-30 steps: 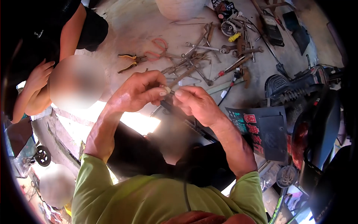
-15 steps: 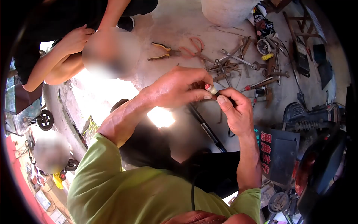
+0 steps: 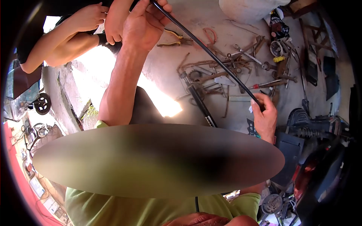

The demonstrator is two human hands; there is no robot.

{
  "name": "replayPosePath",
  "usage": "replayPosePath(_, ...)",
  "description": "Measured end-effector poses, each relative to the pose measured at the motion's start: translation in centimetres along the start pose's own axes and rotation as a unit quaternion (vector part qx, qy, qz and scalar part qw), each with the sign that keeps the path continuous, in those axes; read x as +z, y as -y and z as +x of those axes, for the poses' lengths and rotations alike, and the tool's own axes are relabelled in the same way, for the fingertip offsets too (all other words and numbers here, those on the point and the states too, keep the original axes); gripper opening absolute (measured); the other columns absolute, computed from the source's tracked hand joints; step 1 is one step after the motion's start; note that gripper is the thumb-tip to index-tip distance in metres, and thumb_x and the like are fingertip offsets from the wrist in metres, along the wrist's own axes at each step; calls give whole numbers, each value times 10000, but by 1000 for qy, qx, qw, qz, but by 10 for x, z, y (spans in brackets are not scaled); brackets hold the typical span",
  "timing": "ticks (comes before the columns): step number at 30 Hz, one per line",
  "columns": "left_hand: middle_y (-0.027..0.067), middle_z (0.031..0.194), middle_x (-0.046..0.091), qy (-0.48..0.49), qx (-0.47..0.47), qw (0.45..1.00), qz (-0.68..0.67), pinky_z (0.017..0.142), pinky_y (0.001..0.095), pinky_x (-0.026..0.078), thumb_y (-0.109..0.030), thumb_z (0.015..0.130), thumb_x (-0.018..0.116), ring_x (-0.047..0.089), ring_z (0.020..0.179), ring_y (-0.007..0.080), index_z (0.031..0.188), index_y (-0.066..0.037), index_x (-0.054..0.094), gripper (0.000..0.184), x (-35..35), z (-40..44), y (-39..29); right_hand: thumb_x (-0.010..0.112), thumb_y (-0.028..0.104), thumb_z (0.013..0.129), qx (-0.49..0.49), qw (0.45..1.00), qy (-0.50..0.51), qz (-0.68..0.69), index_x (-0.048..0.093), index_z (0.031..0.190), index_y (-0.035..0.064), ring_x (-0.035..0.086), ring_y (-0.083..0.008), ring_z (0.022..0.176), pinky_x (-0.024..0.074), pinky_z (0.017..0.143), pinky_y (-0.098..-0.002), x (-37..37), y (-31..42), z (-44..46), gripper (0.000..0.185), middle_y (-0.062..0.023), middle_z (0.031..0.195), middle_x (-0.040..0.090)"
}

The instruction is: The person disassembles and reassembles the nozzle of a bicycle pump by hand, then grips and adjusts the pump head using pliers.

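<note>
A long thin black cable stretches between my two hands, slanting from the top of the head view down to the right. My left hand is raised at the top, palm turned to the camera, its fingers curled at the cable's upper end. Lower right, my right hand pinches the other end between thumb and fingers. A small white bit shows beside the right fingertips; its kind is unclear. Below the cable, a black rod-like part leans near my knee.
Rusty tools and wrenches lie scattered on the concrete floor, with yellow-handled pliers to their left. A pale bucket stands behind. Another person's hand and bent leg are upper left. Dark vehicle parts crowd the right.
My hands were close together at a small red-and-white piece; they are now far apart with the cable stretched between them. The left went up and left, the right moved right and slightly down.
</note>
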State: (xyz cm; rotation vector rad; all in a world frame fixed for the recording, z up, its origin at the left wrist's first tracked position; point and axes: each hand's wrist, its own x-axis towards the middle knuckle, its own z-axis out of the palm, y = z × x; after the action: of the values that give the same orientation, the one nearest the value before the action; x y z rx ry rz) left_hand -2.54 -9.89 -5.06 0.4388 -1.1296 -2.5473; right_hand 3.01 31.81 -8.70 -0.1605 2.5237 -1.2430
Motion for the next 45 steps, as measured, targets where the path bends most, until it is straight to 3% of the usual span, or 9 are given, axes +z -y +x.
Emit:
replayPosePath(9,28,822,570,-80,-25,996,23,713,360,502,-241,1077,507,558,739,188,991,-110,565,167,-39,34,-15,691,96,871,-110,984,3,-138,673,1052,-49,649,-348,769,515,700,-400,-67,9,-159,233,-165,874,657)
replayPosePath(14,49,870,602,-76,-91,993,8,747,357,516,-212,1049,569,586,799,217,971,-103,597,137,-78,50,14,633,148,916,26,993,21,-109,658,1037,-77,627,-362,754,494,677,-443,-84,3,-180,257,-192,852,636)
replayPosePath(16,57,894,612,-70,-74,995,-22,766,371,521,-196,1040,585,592,828,234,978,-105,611,113,-102,49,48,616,122,945,21,970,98,-222,664,1043,-62,636,-395,795,493,709,-459,-68,6,-169,214,-206,878,653)
replayPosePath(18,97,944,642,-44,-116,992,5,787,405,547,-212,1047,590,632,867,261,1050,-65,596,147,-127,48,75,605,111,961,108,958,195,-179,670,1054,-45,644,-410,828,498,737,-457,-43,13,-159,193,-210,900,665)
replayPosePath(23,119,1014,673,-21,-228,972,53,820,407,567,-231,1055,598,666,914,254,1190,-30,591,243,-160,11,134,654,221,957,276,869,350,-216,727,1062,20,679,-400,950,527,837,-444,-7,6,-152,239,-206,1008,712)
replayPosePath(26,111,1029,675,-20,-281,956,86,832,392,569,-226,1059,592,670,924,240,1218,-27,589,255,-171,-27,149,653,305,946,364,799,431,-207,742,1057,21,694,-388,970,540,859,-446,4,-81,-161,318,-200,1015,733)
replayPosePath(33,124,1059,692,0,-280,945,167,864,376,563,-223,1082,547,682,977,232,1235,-13,550,259,-209,-85,175,657,305,935,289,777,504,-242,759,1044,32,712,-369,969,550,859,-425,17,-213,-169,311,-200,1010,740)
replayPosePath(38,124,1051,687,-30,-241,941,237,828,357,559,-226,1091,524,691,980,222,1216,-16,537,245,-226,-137,173,687,341,914,197,695,606,-333,754,1063,37,713,-374,967,550,863,-435,25,-213,-134,345,-195,1045,741)
replayPosePath(45,117,1041,657,-90,-288,952,48,811,340,545,-185,1088,507,691,962,235,1201,-22,517,199,-188,-178,179,681,290,956,62,911,393,-105,634,1287,21,714,-284,965,561,865,-393,101,-144,-85,429,-161,1123,717)
